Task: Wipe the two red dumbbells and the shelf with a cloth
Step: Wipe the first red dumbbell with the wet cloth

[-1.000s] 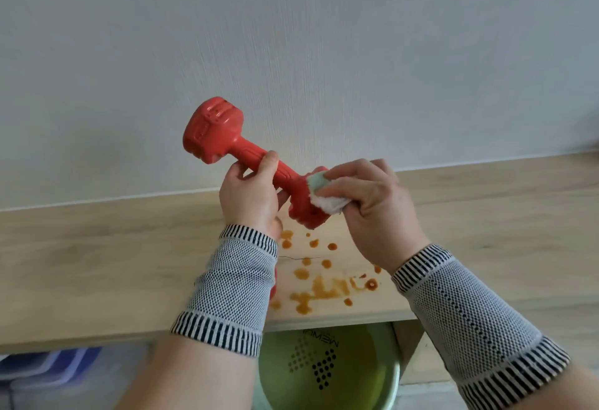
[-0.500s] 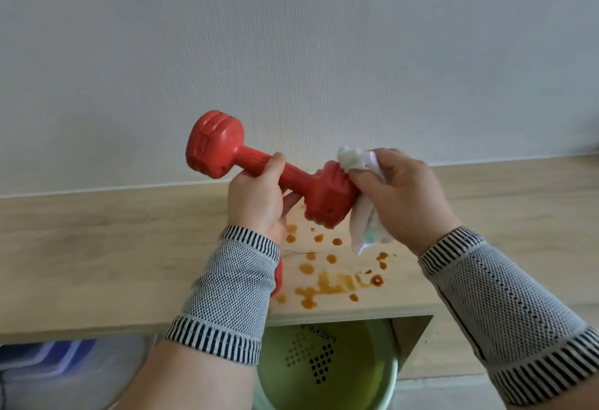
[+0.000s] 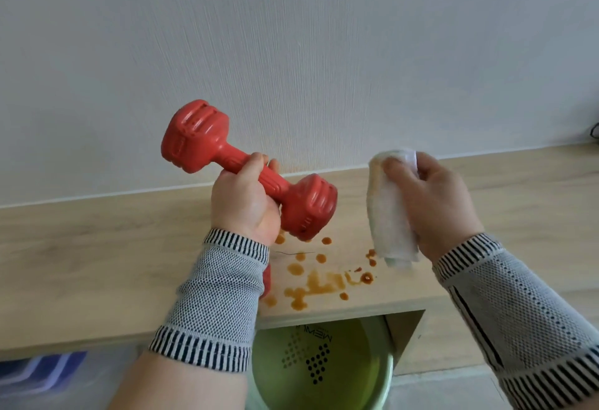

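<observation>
Fingers [image 3: 256,163] clench ribbed red dumbbell [image 3: 249,171]; right hand [image 3: 437,205] pinches soft folded cloth [image 3: 389,215] above stained wooden shelf [image 3: 97,247]

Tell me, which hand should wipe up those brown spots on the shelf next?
The right hand, I'd say. It already holds the cloth just above the brown spots on the shelf. The left hand is busy gripping the red dumbbell.
</observation>
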